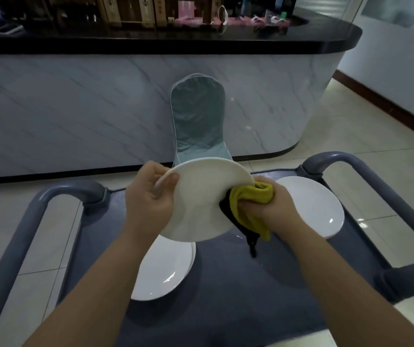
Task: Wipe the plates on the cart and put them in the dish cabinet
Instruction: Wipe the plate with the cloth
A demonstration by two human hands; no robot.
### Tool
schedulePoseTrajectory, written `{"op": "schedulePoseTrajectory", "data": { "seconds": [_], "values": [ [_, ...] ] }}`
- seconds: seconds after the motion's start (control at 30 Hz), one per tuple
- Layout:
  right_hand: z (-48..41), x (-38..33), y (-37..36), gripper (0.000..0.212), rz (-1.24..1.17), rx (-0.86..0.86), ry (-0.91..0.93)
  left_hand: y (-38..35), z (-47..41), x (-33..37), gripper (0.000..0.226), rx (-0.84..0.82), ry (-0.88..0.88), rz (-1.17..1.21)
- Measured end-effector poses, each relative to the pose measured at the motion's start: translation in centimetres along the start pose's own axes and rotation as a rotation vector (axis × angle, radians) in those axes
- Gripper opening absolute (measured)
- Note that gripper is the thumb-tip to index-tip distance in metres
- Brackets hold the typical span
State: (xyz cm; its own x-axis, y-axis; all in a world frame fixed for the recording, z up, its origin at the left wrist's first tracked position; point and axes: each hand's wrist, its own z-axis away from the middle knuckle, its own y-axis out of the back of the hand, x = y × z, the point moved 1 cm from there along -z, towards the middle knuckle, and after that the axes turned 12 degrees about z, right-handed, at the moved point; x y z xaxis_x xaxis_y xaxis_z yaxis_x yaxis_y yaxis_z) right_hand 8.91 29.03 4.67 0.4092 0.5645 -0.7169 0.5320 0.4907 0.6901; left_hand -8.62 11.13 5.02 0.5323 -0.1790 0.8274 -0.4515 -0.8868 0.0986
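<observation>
- Two bare forearms reach in from the near edge, over the dark grey top of the cart (226, 304).
- Just beyond them, on the cart's left half, sits a stack of white plates (163, 269); two rims show at its right side.
- Above the far edge of that stack, a white plate (198, 199) is held up off the cart, tilted, its broad face turned towards the person.
- The left hand (148, 199) pinches this plate at its left rim, thumb on the near face and fingers curled round behind.
- The right hand (273, 205) clutches a bunched yellow cloth (251, 199), fingers closed tight around it, and the cloth touches the plate's right edge.
- A dark part of the cloth (251, 240) hangs down below the fist, over the cart top.
- To the right, partly behind the right hand, a single white plate (311, 209) lies flat on the cart.
- Rounded grey handles rise at both sides: the left handle (25, 221) and the right handle (376, 181).
- Past the cart stands a chair (198, 116) in a pale blue-green cover, backed against a counter (75, 108) with a marble-patterned front.
- That counter carries a glossy black top (150, 43).
- Pale floor tiles (351, 131) spread away to the right.
</observation>
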Motion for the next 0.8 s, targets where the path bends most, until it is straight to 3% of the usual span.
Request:
{"op": "schedulePoseTrajectory", "data": {
  "seconds": [0.1,0.2,0.33,0.47,0.53,0.7,0.8],
  "values": [
    [0.4,1.5,-2.4,0.029,-0.230,0.086,-0.124,-1.2,1.7,-2.7,0.003,-0.072,0.068,-0.079],
    [0.4,2.1,-2.8,0.021,-0.214,0.120,-0.108,-1.7,1.6,-4.4,0.025,-0.161,0.020,-0.307],
    [-1.6,1.7,-0.6,0.015,-0.090,0.169,0.013,-4.0,-1.0,-2.2,0.035,-0.283,-0.246,-0.558],
    [-4.5,0.3,2.7,0.011,0.084,0.111,0.222,-7.9,-3.7,1.8,0.031,-0.379,-0.563,-0.618],
    [-5.5,-0.4,4.0,0.016,0.197,0.143,0.305,-9.6,-4.9,3.1,0.035,-0.388,-0.634,-0.651],
    [-6.9,-2.1,7.4,0.019,0.195,0.079,0.308,-10.7,-6.6,4.3,0.033,-0.281,-0.547,-0.557],
    [-6.5,-2.4,8.3,0.019,0.155,0.037,0.223,-10.0,-5.3,3.8,0.021,-0.089,-0.238,-0.344]
  ]
}}
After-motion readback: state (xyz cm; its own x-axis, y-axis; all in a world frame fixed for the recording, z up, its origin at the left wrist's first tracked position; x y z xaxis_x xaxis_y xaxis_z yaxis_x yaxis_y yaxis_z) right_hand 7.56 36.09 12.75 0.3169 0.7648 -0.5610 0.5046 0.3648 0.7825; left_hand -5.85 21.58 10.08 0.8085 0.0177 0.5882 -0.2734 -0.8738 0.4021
